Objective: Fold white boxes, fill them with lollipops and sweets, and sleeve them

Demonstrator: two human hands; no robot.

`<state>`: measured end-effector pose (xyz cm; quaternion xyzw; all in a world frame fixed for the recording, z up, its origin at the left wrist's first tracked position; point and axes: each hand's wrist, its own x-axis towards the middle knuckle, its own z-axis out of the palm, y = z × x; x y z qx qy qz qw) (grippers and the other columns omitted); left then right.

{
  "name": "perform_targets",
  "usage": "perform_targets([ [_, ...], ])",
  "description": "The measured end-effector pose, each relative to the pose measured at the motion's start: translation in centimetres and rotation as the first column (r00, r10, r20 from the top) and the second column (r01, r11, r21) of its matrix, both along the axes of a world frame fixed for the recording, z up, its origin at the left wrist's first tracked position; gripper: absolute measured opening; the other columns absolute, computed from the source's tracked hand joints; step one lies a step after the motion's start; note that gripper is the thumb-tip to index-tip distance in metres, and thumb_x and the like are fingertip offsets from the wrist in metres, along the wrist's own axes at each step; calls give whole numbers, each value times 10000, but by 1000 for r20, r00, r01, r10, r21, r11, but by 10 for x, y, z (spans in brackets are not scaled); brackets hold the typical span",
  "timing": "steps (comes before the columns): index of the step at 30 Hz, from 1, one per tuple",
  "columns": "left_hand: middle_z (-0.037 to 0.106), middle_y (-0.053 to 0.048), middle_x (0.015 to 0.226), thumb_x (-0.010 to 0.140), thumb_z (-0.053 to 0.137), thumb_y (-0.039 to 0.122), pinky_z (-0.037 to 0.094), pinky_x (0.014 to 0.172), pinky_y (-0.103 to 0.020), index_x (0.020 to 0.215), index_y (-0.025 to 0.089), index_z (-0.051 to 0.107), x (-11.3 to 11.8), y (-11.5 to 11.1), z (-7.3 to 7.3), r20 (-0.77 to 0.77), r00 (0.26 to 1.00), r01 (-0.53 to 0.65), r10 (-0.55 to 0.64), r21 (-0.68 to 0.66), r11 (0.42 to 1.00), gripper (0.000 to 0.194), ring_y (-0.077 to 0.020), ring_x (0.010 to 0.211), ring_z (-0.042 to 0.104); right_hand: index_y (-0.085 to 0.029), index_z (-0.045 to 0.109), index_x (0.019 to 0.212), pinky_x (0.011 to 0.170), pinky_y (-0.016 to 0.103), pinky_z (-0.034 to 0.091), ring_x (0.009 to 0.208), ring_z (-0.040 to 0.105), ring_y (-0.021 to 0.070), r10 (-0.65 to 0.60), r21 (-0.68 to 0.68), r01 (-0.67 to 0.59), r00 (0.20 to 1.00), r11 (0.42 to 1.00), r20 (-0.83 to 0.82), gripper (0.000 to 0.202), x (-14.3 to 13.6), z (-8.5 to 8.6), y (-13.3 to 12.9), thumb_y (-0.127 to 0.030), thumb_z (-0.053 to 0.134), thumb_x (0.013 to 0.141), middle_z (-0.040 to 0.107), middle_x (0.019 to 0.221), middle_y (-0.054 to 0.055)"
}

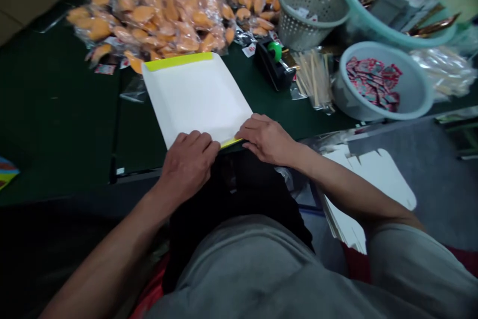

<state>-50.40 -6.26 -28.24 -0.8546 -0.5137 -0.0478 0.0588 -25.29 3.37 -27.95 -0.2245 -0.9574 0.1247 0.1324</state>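
Note:
A white cardboard piece (197,95) with a yellow strip along its far edge and some yellow at its near edge lies at the front edge of the dark green table. My left hand (192,159) grips its near left part, fingers curled over the edge. At the near right corner my right hand (267,137) pinches the yellow edge between thumb and fingers. The underside of the cardboard is hidden.
Plastic-wrapped orange items (168,10) are heaped at the back. Rightward stand a tape dispenser (274,67), wrapped sticks (313,77), a grey basket (302,30), a bowl of red packets (411,105) and a large teal tub (396,35). White flat cartons (388,177) lie low right.

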Motion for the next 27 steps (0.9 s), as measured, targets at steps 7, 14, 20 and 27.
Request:
perform_targets([
  [7,627,-101,941,1015,426,159,419,777,-447,997,228,655,-9,-3,-13,-34,999,19,-19,5,1000,240,-299,914,556,-189,741,1195,987,407,488,1044,636,236,-280,-268,212,926,940,-253,325,73,-18,-51,-439,562,1089,731,1116,102],
  [14,642,-86,972,1073,380,242,426,771,-406,1054,220,648,-24,-12,-23,78,996,-30,34,-44,999,269,-279,901,573,-172,769,1206,1098,521,495,1256,654,361,-826,-788,598,512,146,236,723,157,-134,-183,-789,459,990,735,1248,188],
  [20,641,-98,982,1077,437,209,441,762,-384,1101,175,627,-23,-6,-16,46,999,31,-30,-20,999,195,-279,919,571,-145,778,1260,1138,490,500,1300,655,339,-846,-875,479,437,-68,305,919,150,-173,-237,-843,242,993,747,1250,176],
  [27,666,-76,998,927,466,-11,420,759,-398,1115,174,642,-26,-19,-15,28,985,172,-172,-27,985,317,-268,900,539,-248,817,1123,1218,470,428,1252,670,327,-771,-893,432,610,129,184,670,162,-173,-223,-815,592,848,770,1220,112],
])
